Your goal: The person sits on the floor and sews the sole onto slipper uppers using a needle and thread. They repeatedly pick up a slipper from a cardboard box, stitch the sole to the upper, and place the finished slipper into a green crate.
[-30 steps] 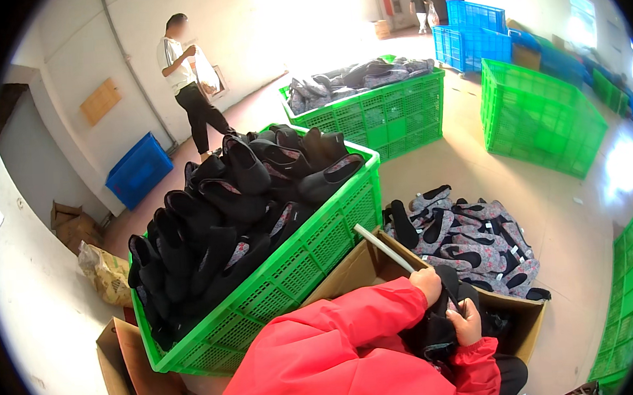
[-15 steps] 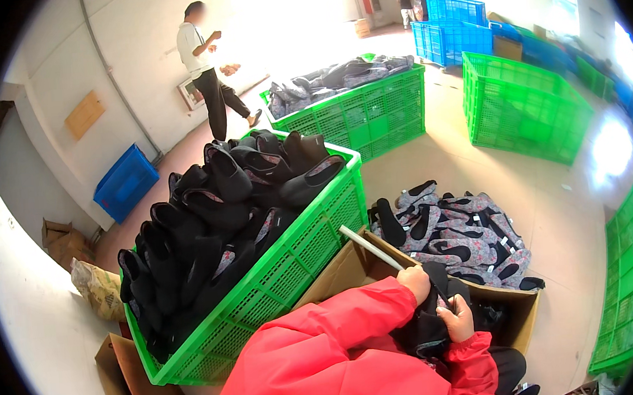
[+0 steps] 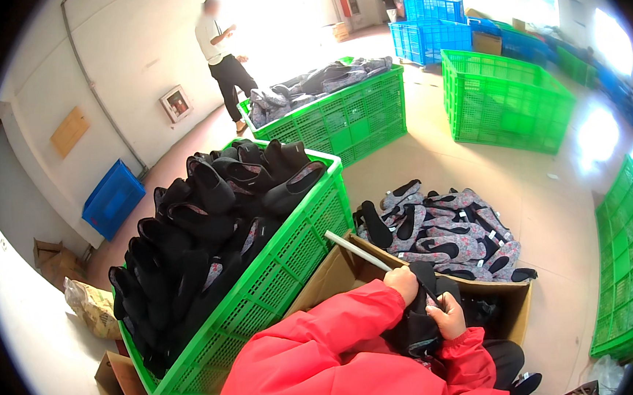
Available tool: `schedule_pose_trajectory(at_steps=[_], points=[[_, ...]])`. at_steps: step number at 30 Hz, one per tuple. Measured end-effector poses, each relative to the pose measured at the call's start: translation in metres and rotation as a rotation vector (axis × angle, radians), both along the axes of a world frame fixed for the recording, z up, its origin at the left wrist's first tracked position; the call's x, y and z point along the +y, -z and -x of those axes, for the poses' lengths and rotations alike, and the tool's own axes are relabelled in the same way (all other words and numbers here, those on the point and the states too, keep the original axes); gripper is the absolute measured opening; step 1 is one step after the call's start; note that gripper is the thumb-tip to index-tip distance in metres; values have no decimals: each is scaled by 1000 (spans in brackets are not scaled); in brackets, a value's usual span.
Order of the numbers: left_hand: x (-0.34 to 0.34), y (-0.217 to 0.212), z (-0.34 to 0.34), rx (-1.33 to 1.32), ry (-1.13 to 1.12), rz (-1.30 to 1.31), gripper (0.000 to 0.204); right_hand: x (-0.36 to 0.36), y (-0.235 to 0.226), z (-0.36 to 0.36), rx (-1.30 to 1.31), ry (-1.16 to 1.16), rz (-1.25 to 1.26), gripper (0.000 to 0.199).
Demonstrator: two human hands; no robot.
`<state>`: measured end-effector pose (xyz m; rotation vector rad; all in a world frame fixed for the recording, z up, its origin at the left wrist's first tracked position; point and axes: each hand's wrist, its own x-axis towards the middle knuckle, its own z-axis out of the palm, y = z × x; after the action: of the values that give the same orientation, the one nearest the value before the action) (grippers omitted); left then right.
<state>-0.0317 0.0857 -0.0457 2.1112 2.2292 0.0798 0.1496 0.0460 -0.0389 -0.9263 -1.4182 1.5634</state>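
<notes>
My left hand [image 3: 403,283] is closed on a black cloth shoe upper [image 3: 416,315] at the end of a pale rod [image 3: 357,249]; whether the fingers also grip the rod is hidden. Lower and to the right, my right hand [image 3: 448,316] pinches the black cloth with thumb and fingers. Both hands work above an open cardboard box [image 3: 516,315], in front of my red sleeves. Just beyond the box lies a heap of grey patterned shoe uppers [image 3: 447,232] with black parts, on the floor.
At left, a green crate [image 3: 266,312] brims with black shoe uppers [image 3: 208,227]. Behind it stands another green crate [image 3: 355,119] of grey pieces. More green crates [image 3: 508,103] are at right, blue crates [image 3: 434,41] farther back. A person [image 3: 226,57] stands by the wall.
The view has shifted a little, so the surroundings sit farther left. Both hands keep hold of the black shoe upper. The person at the back has walked on toward the grey-filled crate.
</notes>
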Motion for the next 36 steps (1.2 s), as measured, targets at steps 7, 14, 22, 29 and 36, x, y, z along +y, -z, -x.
schedule_pose_trajectory(at_steps=[7,14,22,29,36], points=[[-1,1,1,17,-12,-44,21,3,12,-1,-27,14,-32,20],[0,-8,0,-3,-1,55,24,1,1,-4,-133,8,-49,18],[1,-7,2,39,20,78,25,1,4,-4,-108,-2,-10,16],[1,-7,1,61,41,97,25,-2,-8,-3,-36,-1,6,15],[1,-4,2,87,45,84,25,0,0,-3,-26,-28,52,15]])
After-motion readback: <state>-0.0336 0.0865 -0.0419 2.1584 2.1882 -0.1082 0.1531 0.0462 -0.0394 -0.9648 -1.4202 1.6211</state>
